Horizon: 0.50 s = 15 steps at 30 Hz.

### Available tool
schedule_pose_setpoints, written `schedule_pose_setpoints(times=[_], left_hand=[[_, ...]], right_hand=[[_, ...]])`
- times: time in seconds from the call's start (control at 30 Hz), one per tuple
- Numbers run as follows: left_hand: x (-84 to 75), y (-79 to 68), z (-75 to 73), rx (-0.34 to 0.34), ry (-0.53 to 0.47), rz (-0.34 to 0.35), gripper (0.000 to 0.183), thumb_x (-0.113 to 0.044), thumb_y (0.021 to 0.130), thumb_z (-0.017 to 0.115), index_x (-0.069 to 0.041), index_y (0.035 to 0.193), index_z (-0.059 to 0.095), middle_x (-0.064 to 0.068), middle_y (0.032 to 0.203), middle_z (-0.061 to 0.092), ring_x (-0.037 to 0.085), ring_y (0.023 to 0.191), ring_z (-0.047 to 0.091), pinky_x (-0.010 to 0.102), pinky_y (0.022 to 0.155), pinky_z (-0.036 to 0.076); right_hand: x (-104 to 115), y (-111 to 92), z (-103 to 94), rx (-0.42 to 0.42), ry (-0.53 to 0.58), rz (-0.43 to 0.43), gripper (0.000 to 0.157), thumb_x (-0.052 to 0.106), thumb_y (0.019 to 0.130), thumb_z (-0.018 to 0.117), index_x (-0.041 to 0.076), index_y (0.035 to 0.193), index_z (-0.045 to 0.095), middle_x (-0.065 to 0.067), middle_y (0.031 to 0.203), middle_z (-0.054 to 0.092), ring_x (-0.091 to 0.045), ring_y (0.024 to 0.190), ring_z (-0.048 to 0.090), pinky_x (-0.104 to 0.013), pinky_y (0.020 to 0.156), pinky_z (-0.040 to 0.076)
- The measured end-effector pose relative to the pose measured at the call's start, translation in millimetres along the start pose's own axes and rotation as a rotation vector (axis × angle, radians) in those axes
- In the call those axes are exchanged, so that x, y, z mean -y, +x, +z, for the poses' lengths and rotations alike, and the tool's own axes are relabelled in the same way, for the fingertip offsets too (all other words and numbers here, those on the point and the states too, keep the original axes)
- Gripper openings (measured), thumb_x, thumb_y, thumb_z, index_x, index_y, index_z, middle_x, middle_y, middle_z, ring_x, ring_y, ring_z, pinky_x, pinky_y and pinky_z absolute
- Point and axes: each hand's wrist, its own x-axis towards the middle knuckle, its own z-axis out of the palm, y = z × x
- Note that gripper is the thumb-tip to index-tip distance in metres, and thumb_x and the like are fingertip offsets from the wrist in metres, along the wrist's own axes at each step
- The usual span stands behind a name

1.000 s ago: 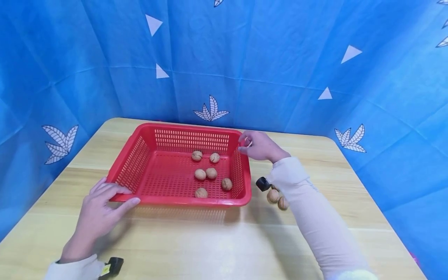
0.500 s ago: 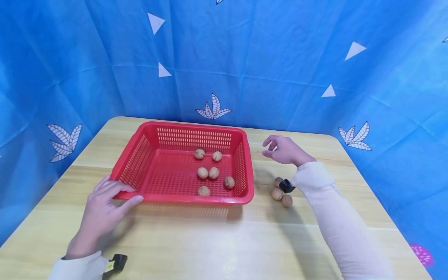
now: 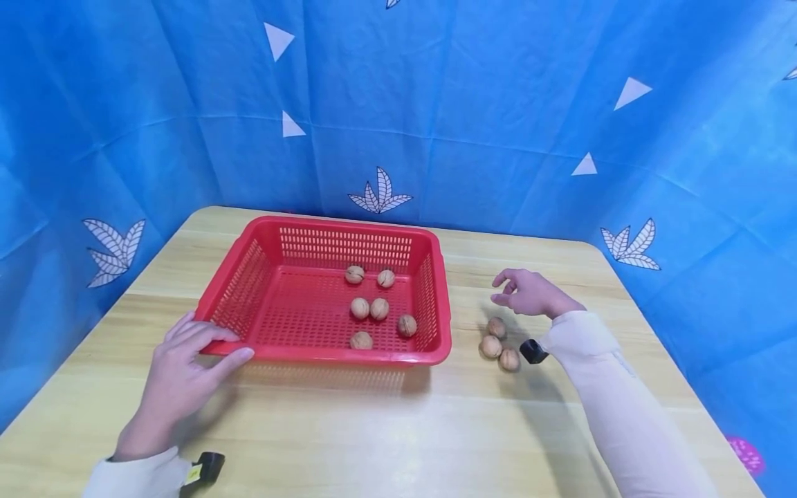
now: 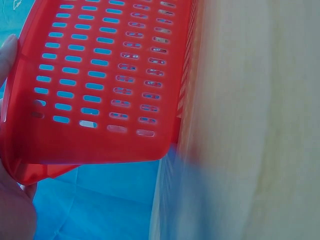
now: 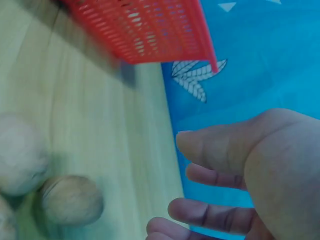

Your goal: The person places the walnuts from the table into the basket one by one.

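Observation:
A red plastic basket [image 3: 349,356] with slotted walls stands on the table, several walnuts [image 3: 379,309] lying loose inside, mostly toward its right half. My left hand [image 3: 183,373] grips the near left corner of its rim, thumb on top; the left wrist view shows part of that hand at the basket's rim [image 4: 10,100]. To the right of the basket, three walnuts [image 3: 490,346] sit close together on the wood. Just beyond them my right hand [image 3: 529,292] hovers with loosely bent fingers and nothing between them. A walnut [image 5: 72,200] appears below that hand in the right wrist view.
The light wooden table [image 3: 373,429] ends at a blue patterned curtain [image 3: 498,104] behind and at the sides. Black wrist cameras sit on both sleeves, the right one [image 3: 533,351] close beside the loose walnuts.
My right hand has moved from the basket's right rim out to the right, then nearer, toward the walnuts on the table. The left hand keeps its hold on the corner.

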Motion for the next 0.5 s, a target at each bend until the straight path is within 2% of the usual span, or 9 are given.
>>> schedule_pose_setpoints(times=[0.2, 0.27, 0.4, 0.5], left_hand=[[1.8, 0.7, 1.6, -0.023, -0.011, 0.034, 0.029, -0.024, 0.068, 0.088, -0.011, 0.087, 0.071, 0.008, 0.087, 0.070, 0.013, 0.090, 0.055, 0.038, 0.113, 0.026], [1.6, 0.5, 1.4, -0.014, -0.009, 0.024, 0.029, -0.024, 0.069, 0.088, -0.010, 0.088, 0.070, 0.009, 0.088, 0.070, 0.016, 0.091, 0.056, 0.039, 0.113, 0.026], [1.0, 0.6, 1.0, -0.010, -0.008, 0.015, 0.029, -0.024, 0.070, 0.087, -0.010, 0.088, 0.070, 0.010, 0.089, 0.070, 0.020, 0.092, 0.056, 0.040, 0.114, 0.025], [2.0, 0.6, 1.9, -0.028, -0.018, 0.032, 0.029, -0.022, 0.068, 0.088, -0.010, 0.087, 0.070, 0.009, 0.088, 0.070, 0.012, 0.091, 0.055, 0.038, 0.113, 0.026]], right_hand=[[-17.3, -2.1, 12.4, 0.027, 0.039, 0.020, 0.041, 0.025, 0.094, 0.062, -0.003, 0.123, 0.055, -0.015, 0.097, 0.060, -0.024, 0.069, 0.065, -0.037, 0.069, 0.051], [-21.0, -2.4, 16.7, 0.034, 0.050, 0.024, 0.039, 0.024, 0.094, 0.062, -0.003, 0.121, 0.055, -0.014, 0.093, 0.061, -0.023, 0.067, 0.064, -0.035, 0.068, 0.051], [-25.7, -2.0, 24.8, 0.058, 0.070, 0.025, 0.036, 0.026, 0.095, 0.062, -0.001, 0.118, 0.058, -0.011, 0.089, 0.062, -0.020, 0.073, 0.062, -0.037, 0.073, 0.051], [-28.5, -1.4, 29.2, 0.083, 0.071, 0.019, 0.036, 0.028, 0.095, 0.062, 0.000, 0.117, 0.058, -0.010, 0.091, 0.063, -0.019, 0.078, 0.062, -0.040, 0.079, 0.050]])
